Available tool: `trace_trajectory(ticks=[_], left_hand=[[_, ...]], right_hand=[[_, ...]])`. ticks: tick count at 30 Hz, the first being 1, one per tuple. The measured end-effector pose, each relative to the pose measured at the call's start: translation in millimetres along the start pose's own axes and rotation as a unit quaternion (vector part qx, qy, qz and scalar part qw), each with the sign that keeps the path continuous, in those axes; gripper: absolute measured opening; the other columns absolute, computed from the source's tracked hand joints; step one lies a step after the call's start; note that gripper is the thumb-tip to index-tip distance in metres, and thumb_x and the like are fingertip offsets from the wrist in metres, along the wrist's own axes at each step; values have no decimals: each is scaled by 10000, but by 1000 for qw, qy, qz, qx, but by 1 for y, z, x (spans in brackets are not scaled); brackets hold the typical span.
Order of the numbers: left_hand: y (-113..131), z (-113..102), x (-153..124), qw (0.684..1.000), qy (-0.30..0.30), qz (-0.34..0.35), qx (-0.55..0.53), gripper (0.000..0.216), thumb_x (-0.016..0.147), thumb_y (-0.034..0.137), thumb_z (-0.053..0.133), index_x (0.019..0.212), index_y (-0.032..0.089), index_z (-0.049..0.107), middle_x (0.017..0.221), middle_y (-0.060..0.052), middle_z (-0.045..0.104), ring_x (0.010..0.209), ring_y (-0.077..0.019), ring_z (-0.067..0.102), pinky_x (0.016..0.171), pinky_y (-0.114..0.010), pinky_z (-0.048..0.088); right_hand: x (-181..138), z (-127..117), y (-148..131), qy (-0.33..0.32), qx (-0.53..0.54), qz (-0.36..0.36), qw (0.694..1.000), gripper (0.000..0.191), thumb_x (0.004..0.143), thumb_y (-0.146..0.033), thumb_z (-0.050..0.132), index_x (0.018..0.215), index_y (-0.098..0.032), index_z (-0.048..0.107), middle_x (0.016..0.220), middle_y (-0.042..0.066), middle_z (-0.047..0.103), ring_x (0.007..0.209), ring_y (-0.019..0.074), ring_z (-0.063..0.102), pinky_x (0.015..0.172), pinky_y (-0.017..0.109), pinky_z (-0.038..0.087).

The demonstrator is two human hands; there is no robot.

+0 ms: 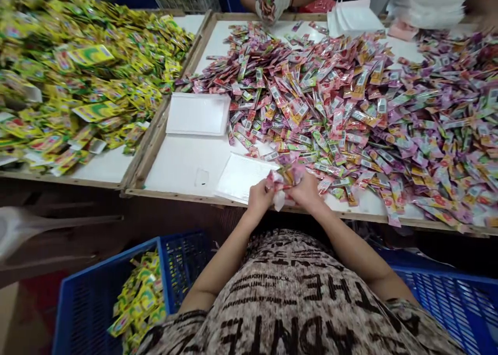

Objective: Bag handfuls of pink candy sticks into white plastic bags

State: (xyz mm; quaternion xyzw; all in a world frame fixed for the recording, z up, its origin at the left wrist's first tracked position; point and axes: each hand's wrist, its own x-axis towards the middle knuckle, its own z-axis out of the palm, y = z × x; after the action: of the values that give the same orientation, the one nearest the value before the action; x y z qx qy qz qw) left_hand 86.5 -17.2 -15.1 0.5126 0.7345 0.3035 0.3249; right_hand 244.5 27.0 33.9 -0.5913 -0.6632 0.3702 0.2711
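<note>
Both hands meet over the near edge of the table, closed around a small bunch of pink and orange candy sachets (287, 176). My left hand (260, 198) grips the bunch from the left side. From the right, my right hand (307, 190) wraps its fingers about the same bunch. Part of the bunch is blurred and hidden by the fingers. Just left of my hands lies a stack of clear plastic bags (245, 176). Beyond them spreads a big heap of small pink, purple and green sachets (295, 96).
A white tray-like pack (198, 114) lies by the wooden divider (155, 122). Yellow packets (93, 70) are heaped on the left. Blue crates (66, 303) stand below. Across the table, a co-worker's gloved hands (274, 5) hold sachets near white bags (354, 17).
</note>
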Motion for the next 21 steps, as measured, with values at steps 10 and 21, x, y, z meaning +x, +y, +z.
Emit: trace_trajectory(ticks=[10,21], left_hand=[[-14,-20,16,991,104,10,-83,166,755,254,616,879,169,685,495,71,460,494,-117,444,559,-244,359],[17,-23,-7,941,105,231,226,231,833,95,502,910,191,698,872,-92,649,868,-230,606,776,-322,434]], right_hand=[[-23,43,21,-63,-401,-193,893,518,922,-183,415,1409,-11,450,1029,215,665,924,308,620,828,419,384],[-2,41,-5,-143,-370,-166,903,282,906,-231,509,1135,-95,603,1082,174,675,989,281,645,860,370,448]])
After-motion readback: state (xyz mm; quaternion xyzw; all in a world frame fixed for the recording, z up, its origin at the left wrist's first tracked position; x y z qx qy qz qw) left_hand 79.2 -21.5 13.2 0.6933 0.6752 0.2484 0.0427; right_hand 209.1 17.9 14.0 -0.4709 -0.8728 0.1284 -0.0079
